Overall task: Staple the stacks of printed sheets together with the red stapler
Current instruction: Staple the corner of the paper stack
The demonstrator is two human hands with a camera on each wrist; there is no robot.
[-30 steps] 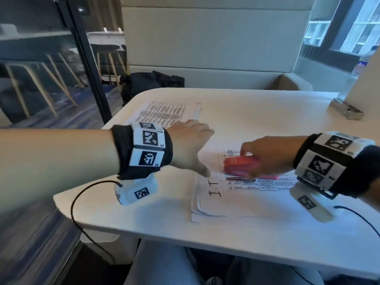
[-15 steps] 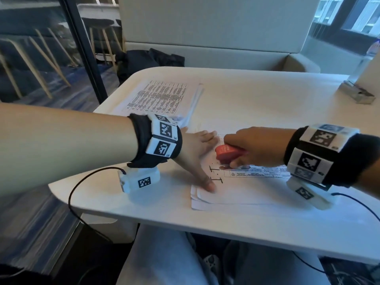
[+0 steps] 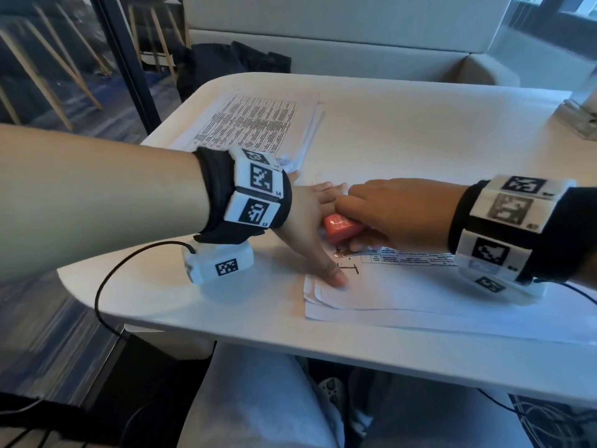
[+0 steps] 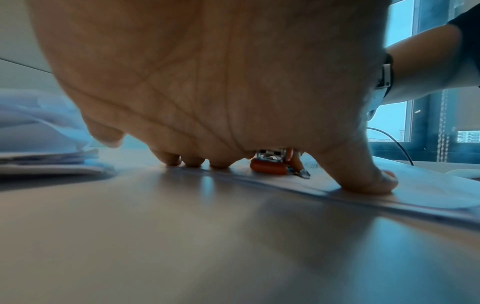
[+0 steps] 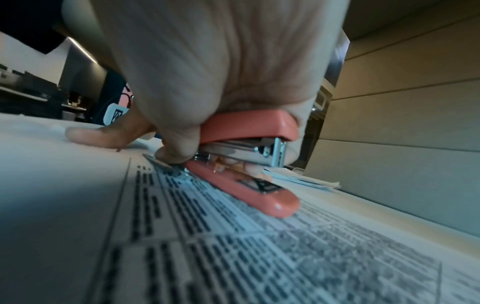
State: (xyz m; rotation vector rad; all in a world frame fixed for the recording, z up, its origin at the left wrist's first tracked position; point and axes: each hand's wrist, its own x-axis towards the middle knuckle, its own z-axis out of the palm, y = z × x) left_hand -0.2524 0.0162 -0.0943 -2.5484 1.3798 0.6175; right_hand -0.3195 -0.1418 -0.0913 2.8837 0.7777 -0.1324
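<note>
The red stapler (image 3: pixel 339 227) sits on top of the near stack of printed sheets (image 3: pixel 420 292), close to its left edge. My right hand (image 3: pixel 387 215) grips the red stapler (image 5: pixel 249 160) from above, fingers and thumb wrapped round it, its jaws a little apart over the printed table. My left hand (image 3: pixel 316 231) lies spread on the same stack, the thumb (image 4: pixel 363 174) and fingertips (image 4: pixel 192 161) pressing the paper's left edge just beside the red stapler (image 4: pixel 272 166). A second stack of printed sheets (image 3: pixel 255 124) lies at the table's far left.
The white table (image 3: pixel 420 130) ends in a rounded left edge near my left wrist. A small clear holder (image 3: pixel 581 121) stands at the far right. A cushioned bench with a dark bag (image 3: pixel 232 69) is behind the table. Cables hang from both wrist cameras.
My right hand has slid the stapler left towards the stack's left edge. My left hand came down and flattened onto the paper, thumb stretched along the edge.
</note>
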